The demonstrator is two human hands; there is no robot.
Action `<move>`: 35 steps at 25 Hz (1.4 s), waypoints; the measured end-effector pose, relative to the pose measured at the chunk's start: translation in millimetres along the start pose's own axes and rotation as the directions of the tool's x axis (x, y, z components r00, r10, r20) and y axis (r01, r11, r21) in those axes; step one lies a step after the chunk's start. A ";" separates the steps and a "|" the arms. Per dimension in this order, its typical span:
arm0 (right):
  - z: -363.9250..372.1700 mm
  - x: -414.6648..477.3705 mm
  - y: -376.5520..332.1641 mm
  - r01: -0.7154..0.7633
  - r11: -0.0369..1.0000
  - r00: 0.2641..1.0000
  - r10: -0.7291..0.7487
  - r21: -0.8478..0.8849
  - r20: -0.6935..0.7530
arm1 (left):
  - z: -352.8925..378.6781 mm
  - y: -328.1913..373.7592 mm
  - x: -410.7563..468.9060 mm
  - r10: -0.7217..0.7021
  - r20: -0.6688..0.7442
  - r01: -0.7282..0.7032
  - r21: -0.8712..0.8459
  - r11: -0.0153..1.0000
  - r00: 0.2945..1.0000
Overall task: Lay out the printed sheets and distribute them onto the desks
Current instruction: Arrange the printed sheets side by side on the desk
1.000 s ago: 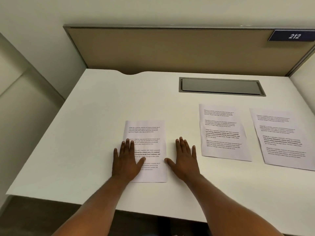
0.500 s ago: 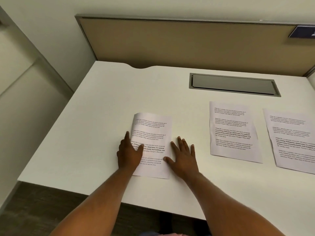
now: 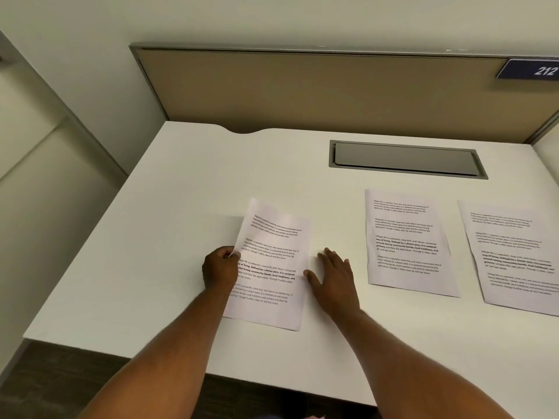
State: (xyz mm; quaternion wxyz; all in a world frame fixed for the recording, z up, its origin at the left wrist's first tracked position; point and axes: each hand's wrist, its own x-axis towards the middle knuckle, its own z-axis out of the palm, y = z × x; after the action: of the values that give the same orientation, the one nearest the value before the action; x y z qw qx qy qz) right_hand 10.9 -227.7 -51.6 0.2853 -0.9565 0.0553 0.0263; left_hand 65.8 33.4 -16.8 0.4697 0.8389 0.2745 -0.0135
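Three printed sheets are on the white desk (image 3: 187,182). My left hand (image 3: 220,269) pinches the left edge of the leftmost sheet (image 3: 272,267), whose left side is raised off the desk and tilted. My right hand (image 3: 334,275) rests flat and open on the desk, with its thumb at that sheet's right edge. A second sheet (image 3: 405,240) lies flat to the right of my right hand. The third sheet (image 3: 514,255) lies at the far right, partly cut off by the frame.
A grey cable hatch (image 3: 405,158) is set into the desk behind the sheets. A tan partition panel (image 3: 302,89) closes the back, with a blue "212" sign (image 3: 532,69) at its right. The desk's front edge is near my forearms; dark floor shows below.
My left hand went from lying flat on the leftmost sheet to pinching its left edge and lifting it. My right hand slid to the sheet's right edge. The view shifted left.
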 end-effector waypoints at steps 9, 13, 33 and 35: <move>-37.8 49.1 -8.3 -0.310 0.776 0.942 0.331 0.550 0.063 | 21.3 53.9 5.9 0.032 0.199 0.052 -0.403 0.914 0.979; -51.8 71.3 -1.9 -0.323 0.772 0.919 0.393 0.548 -0.013 | 44.8 74.0 16.1 0.005 0.184 0.071 -0.408 0.910 0.983; -51.8 137.3 37.1 -0.325 0.889 0.924 0.371 0.321 -0.091 | 114.3 100.9 66.5 0.199 0.055 -0.199 0.504 0.841 0.978; -52.0 136.3 37.1 -0.269 0.950 0.941 0.295 0.161 -0.165 | 113.9 97.8 65.7 0.250 0.039 -0.231 0.535 0.812 0.968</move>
State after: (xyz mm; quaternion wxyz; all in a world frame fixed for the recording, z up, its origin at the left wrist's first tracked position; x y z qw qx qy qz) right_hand 142.7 -299.4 -39.5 0.3369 -0.9151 0.2200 -0.0267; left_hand 194.6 -67.7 -22.5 0.2102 0.9645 0.1593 -0.0164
